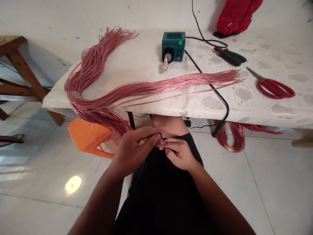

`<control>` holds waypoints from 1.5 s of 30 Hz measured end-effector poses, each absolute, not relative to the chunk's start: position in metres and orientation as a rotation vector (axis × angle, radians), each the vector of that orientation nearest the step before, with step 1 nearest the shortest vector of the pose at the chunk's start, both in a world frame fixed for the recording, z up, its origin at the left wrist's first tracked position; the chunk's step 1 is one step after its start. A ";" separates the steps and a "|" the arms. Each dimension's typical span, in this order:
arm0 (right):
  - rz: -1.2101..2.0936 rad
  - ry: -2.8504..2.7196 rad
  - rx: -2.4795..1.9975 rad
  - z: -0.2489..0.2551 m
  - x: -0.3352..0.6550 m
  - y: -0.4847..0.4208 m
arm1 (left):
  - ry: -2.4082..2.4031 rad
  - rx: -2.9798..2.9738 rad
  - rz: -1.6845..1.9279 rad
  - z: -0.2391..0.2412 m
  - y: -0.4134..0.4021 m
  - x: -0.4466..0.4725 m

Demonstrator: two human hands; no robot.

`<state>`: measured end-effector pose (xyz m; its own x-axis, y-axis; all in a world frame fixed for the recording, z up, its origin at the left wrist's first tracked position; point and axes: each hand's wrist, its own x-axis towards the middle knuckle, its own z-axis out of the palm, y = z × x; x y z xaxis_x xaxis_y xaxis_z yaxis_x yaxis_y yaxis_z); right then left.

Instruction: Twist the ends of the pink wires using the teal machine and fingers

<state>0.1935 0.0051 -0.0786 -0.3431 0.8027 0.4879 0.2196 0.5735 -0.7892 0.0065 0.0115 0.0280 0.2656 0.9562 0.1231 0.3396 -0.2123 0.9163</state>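
Above my lap, my left hand (135,147) is closed, thumb and fingers pinching a thin pink wire. My right hand (179,152) is closed close beside it, its fingertips on the same wire (167,141); most of that wire is hidden by the fingers. A long bundle of pink wires (146,88) lies bent along the table, and part of it hangs over the front edge behind my left hand. Its loose ends (227,76) point to the right. At the back left the rest of the bundle (95,62) looks thicker and duller.
On the table (264,111) stand a teal box (173,45) with a green button and a black cable. Pliers (231,56), red-handled scissors (274,87) and a red fluffy item (238,16) lie right. Below are an orange stool (84,137) and a wire coil (234,140).
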 end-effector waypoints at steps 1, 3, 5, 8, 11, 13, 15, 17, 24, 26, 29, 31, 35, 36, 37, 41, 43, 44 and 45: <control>0.769 -1.864 -0.836 -0.078 0.193 0.005 | 1.207 1.680 0.958 0.027 0.010 0.008; 0.758 -1.870 -0.851 -0.078 0.192 0.005 | 1.220 1.614 0.986 0.026 0.009 0.010; 0.736 -1.869 -0.865 -0.078 0.191 0.005 | 1.217 1.570 1.016 0.025 0.008 0.011; 0.706 -1.861 -0.873 -0.078 0.189 0.005 | 1.205 1.536 1.045 0.024 0.009 0.013; 0.695 -1.854 -0.872 -0.080 0.189 0.005 | 1.191 1.526 1.049 0.025 0.009 0.014; 0.697 -1.843 -0.871 -0.081 0.188 0.005 | 1.180 1.527 1.047 0.025 0.009 0.014; 0.703 -1.833 -0.879 -0.082 0.189 0.005 | 1.175 1.532 1.044 0.026 0.008 0.014; 0.715 -1.843 -0.907 -0.081 0.189 0.004 | 1.177 1.538 1.042 0.025 0.008 0.013; 0.707 -1.871 -0.979 -0.082 0.187 0.004 | 1.169 1.590 1.032 0.015 0.008 0.009; 0.701 -1.865 -0.978 -0.085 0.187 0.005 | 1.191 1.660 1.025 0.014 0.008 0.008; 0.712 -1.846 -0.966 -0.087 0.187 0.005 | 1.131 1.767 0.998 0.015 0.009 0.005; 0.724 -1.838 -0.955 -0.087 0.188 0.005 | 1.041 1.792 0.989 0.015 0.010 0.004; 0.734 -1.834 -0.934 -0.084 0.188 0.004 | 0.942 1.765 0.994 0.014 0.009 0.003; 0.735 -1.835 -0.930 -0.083 0.188 0.003 | 0.939 1.743 0.995 0.014 0.009 0.004; 0.737 -1.838 -0.927 -0.083 0.188 0.003 | 0.941 1.714 0.996 0.014 0.009 0.004; 0.737 -1.850 -0.932 -0.082 0.188 0.003 | 0.961 1.580 1.004 0.010 0.010 0.005; 0.731 -1.852 -0.941 -0.083 0.188 0.003 | 0.969 1.530 1.023 0.006 0.013 0.004; 0.729 -1.853 -0.945 -0.083 0.188 0.003 | 0.981 1.512 1.035 0.003 0.015 0.003; 0.726 -1.854 -0.950 -0.083 0.188 0.003 | 1.000 1.501 1.047 0.000 0.018 0.001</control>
<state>0.1880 0.0030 -0.0829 -0.2979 0.8415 0.4507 0.3114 0.5319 -0.7874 0.0009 0.0183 0.0001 0.2808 0.9521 0.1213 0.0779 -0.1486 0.9858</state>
